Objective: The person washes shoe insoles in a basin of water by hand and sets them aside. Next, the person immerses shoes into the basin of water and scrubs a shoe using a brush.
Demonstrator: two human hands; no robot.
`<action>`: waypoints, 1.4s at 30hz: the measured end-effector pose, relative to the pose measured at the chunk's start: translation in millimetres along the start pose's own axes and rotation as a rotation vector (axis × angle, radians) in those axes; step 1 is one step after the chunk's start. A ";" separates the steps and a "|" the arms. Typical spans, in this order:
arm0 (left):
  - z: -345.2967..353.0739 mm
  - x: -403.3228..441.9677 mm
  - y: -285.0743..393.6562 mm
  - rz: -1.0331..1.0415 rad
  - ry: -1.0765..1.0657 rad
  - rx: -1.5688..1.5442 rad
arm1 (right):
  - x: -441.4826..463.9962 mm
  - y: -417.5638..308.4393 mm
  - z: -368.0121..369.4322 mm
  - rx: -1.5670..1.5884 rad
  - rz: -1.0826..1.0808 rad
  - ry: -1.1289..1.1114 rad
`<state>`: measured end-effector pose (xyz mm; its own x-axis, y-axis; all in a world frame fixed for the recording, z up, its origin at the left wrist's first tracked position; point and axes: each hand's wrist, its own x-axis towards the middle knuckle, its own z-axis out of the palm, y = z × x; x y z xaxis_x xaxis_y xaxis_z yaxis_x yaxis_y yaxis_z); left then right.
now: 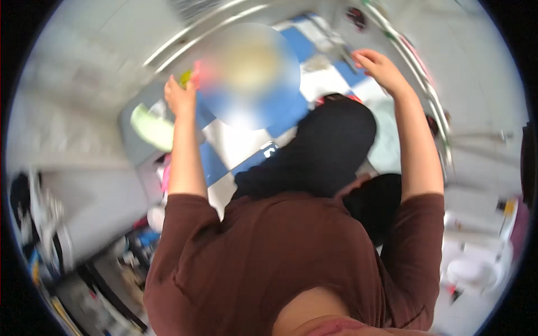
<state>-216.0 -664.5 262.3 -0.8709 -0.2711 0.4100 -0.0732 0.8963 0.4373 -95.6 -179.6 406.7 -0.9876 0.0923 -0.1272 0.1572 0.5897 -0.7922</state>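
Observation:
My left hand (180,98) reaches forward, its fingers around a small pink (196,74) and yellow-green thing (185,78); motion smear hides its exact kind. A round blurred patch covers whatever lies just right of it. Off to the right, my right hand (384,71) is raised with loosely bent fingers apart and nothing visible in them. A grey bar (346,57) runs close to its fingertips. Beside my left forearm is a pale green curved thing (152,127), too smeared to name.
Blue and white checked flooring (238,143) lies below me. White rails (412,61) run along the right wall. Cluttered shelving (106,280) stands at lower left, and a white basin (471,271) at lower right. My black-clad leg (330,145) extends forward.

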 end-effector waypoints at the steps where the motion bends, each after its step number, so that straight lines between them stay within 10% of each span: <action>1: 11.8 -0.6 37.9 0.053 -0.135 -0.225 | -14.0 12.9 -19.3 0.019 0.028 0.015; 6: 82.6 -56.4 221.8 0.445 -0.799 -0.748 | -121.7 103.1 -97.0 0.140 0.300 0.305; 11: 208.3 -147.9 309.5 0.775 -1.259 -0.370 | -269.0 210.7 -98.4 0.411 0.590 0.696; 18: 397.7 -205.1 281.8 0.924 -1.307 0.066 | -399.2 336.1 47.9 0.508 1.290 0.958; 23: 342.7 -205.6 299.6 0.923 -1.292 0.229 | -437.4 440.8 156.0 0.116 1.693 0.912; 30: 221.8 -150.4 348.7 0.968 -0.891 0.100 | -446.1 413.5 130.2 0.141 1.285 1.108; 38: 162.5 -155.8 464.1 0.980 -1.460 -0.221 | -414.9 301.1 -3.1 0.317 0.739 1.378; 42: 190.5 -250.6 539.1 1.454 -1.382 0.303 | -359.0 338.8 -49.0 0.312 0.700 1.111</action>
<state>-129.8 -46.5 242.8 -0.0514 0.8245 -0.5635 0.9481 0.2175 0.2318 312.1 26.3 213.3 -0.1562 0.9793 -0.1288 0.4717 -0.0406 -0.8808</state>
